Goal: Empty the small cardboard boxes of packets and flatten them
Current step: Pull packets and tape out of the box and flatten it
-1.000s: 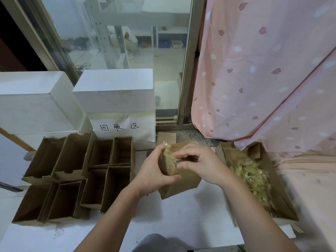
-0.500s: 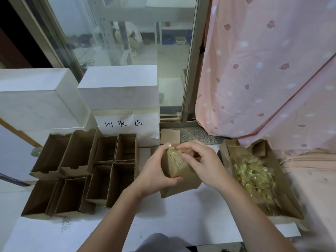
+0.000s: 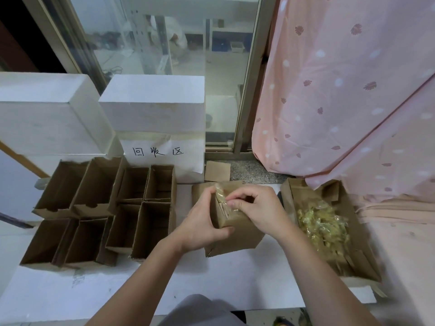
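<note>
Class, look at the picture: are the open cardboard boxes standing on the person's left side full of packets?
No. The open cardboard boxes on the left show only bare brown insides, while the yellowish packets lie heaped in the large box on the right.

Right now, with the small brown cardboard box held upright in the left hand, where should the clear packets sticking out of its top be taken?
Pinch the clear packets at the bunched ends above the small brown cardboard box, coming from above and the right, as the right hand does. The left hand covers the left wall, and the opening faces up.
</note>
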Available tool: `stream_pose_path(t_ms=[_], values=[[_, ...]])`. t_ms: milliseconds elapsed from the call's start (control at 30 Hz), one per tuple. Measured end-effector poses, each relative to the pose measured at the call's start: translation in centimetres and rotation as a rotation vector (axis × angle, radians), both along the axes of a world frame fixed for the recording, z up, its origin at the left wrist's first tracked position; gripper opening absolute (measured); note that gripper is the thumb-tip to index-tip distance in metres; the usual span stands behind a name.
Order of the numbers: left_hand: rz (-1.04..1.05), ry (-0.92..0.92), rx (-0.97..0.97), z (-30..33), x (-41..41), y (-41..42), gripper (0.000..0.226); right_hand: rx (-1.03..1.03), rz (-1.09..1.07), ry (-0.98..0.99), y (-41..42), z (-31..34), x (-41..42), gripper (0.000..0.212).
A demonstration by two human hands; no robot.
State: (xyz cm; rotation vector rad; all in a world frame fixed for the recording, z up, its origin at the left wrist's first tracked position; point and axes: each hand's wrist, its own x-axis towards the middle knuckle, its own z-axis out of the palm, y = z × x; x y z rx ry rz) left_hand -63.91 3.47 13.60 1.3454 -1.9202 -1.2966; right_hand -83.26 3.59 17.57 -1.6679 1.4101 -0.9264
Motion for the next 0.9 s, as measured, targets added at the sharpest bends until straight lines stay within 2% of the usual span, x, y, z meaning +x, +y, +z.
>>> stream_pose_path(t_ms=[200,300,400,467,533,700,900], values=[[-0.049,-0.02,-0.013,0.6,0.1,-0.3,0.092,-0.227,-0.189,0.071,0.3,-1.2,1.0,0.012],[-0.046,-0.024,-0.033,0.8,0.0,-0.3,0.087,-0.279,-0.153,0.111,0.2,-1.4,0.8,0.015],[-0.031,-0.022,-0.051,0.8,0.1,-0.2,0.09,-0.248,0.004,0.193,0.4,-1.0,0.2,0.051],[-0.025,-0.018,-0.056,0.7,0.0,-0.1,0.093,-0.219,0.091,0.257,0.5,-0.8,0.0,0.063],[-0.015,-0.018,-0.056,0.8,-0.1,0.0,0.095,-0.194,0.13,0.286,0.5,-0.8,0.2,0.056],[0.009,-0.009,-0.066,0.7,0.1,0.0,0.094,-0.187,0.092,0.225,0.5,-0.9,0.5,0.018],[0.096,0.063,-0.008,0.2,1.4,0.0,0.089,-0.209,0.008,0.138,1.2,-1.0,1.1,0.017]])
